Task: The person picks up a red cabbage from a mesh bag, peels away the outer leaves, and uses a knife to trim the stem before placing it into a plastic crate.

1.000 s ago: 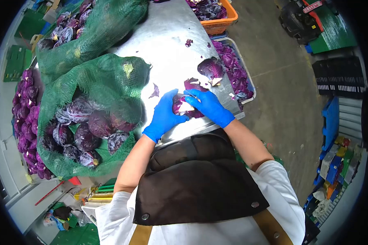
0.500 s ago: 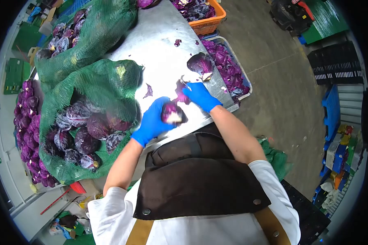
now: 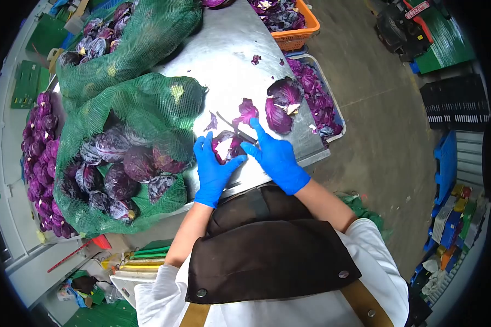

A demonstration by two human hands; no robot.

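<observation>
My left hand (image 3: 214, 170), in a blue glove, curls its fingers and thumb round a small red cabbage (image 3: 220, 148) whose pale cut base faces up. My right hand (image 3: 278, 159), also gloved in blue, grips a knife (image 3: 237, 129); its thin dark blade points up and left, over the cabbage's far side. The knife's handle is mostly hidden by that hand. Just beyond the fingertips lies a loose purple leaf (image 3: 246, 110). Larger cut-off outer leaves (image 3: 281, 109) rest to the right, and a small scrap (image 3: 211, 122) lies to the left.
A metal table (image 3: 229, 65) carries green mesh sacks (image 3: 142, 92) of red cabbages on the left. Beyond the sacks are many piled purple cabbages (image 3: 41, 158). An orange crate (image 3: 297, 38) and a pale bin (image 3: 335, 103) of leaves stand along the right edge.
The right hand has come down and closer to the left hand, bringing the knife to the cabbage. A purple leaf beside the right hand now lies loose on the table. The view has shifted slightly.
</observation>
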